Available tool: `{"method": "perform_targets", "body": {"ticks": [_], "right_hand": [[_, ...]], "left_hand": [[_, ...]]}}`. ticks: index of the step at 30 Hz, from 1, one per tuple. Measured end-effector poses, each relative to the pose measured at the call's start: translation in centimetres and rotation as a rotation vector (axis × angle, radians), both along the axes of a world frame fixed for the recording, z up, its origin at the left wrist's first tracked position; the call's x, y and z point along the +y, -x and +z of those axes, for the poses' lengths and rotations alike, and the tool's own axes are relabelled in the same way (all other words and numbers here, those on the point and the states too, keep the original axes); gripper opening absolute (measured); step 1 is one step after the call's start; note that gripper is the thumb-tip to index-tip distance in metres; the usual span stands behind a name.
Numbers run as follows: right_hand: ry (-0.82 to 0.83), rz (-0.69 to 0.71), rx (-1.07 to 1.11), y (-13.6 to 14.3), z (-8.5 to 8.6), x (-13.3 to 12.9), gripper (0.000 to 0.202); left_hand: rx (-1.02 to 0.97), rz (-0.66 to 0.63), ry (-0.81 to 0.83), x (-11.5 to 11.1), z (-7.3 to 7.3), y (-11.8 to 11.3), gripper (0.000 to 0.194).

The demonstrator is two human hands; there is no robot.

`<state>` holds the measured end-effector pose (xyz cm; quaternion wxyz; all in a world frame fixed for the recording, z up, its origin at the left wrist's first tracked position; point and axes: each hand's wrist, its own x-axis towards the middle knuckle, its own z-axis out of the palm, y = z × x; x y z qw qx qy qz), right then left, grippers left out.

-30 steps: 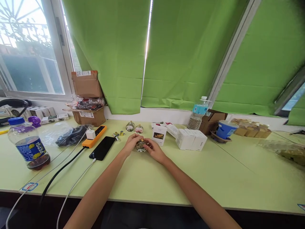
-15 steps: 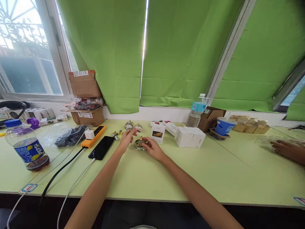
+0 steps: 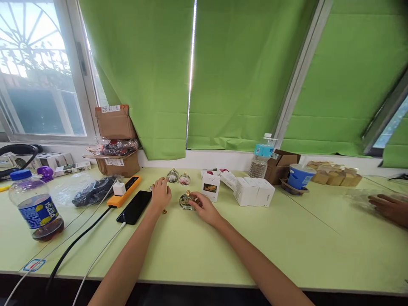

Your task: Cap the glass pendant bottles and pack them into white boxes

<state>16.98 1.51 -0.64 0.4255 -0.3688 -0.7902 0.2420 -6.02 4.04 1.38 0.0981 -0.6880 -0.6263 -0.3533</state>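
Note:
A round glass perfume bottle (image 3: pixel 185 202) with a gold neck stands upright on the table, and the fingers and thumb of my right hand (image 3: pixel 205 207) grip its right side. My left hand (image 3: pixel 160 194) is down over the small metallic caps, its fingers curled and pressed close; what lies under them is hidden. A sliver of a silver cap (image 3: pixel 151 188) shows beside it. One small gold piece (image 3: pixel 164 211) lies by my left wrist. Behind stand two more round bottles, one with a dark pattern (image 3: pixel 172 175) and one with a pinkish pattern (image 3: pixel 184 179).
A white box with a picture (image 3: pixel 211 188) stands right of the bottle, near more white boxes (image 3: pixel 254 192). At left lie a phone (image 3: pixel 134 207), an orange power strip (image 3: pixel 129 187) and a Pepsi bottle (image 3: pixel 38 210). Another person's hand (image 3: pixel 390 208) rests on clear plastic at far right.
My left hand has moved left and toward me, from near the back bottles onto the small caps. A small gold piece now shows by my wrist. My right hand stays at the perfume bottle.

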Motion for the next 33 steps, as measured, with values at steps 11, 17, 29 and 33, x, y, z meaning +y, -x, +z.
{"method": "perform_targets", "body": {"ticks": [11,17,29,33], "right_hand": [[0.011,-0.02,-0.017,0.0,0.3,-0.4,0.037],[0.01,-0.016,-0.038,-0.1,0.3,-0.2,0.038],[-0.008,0.001,-0.022,-0.1,0.2,-0.1,0.039],[-0.019,0.007,-0.02,-0.1,0.1,-0.1,0.038]], "left_hand": [[0.259,0.079,0.147,4.4,0.1,0.3,0.043],[0.205,0.101,0.262,3.5,-0.1,1.8,0.035],[-0.084,0.01,0.153,2.6,2.5,1.2,0.029],[-0.296,-0.12,0.186,2.3,2.8,0.2,0.028]]}}
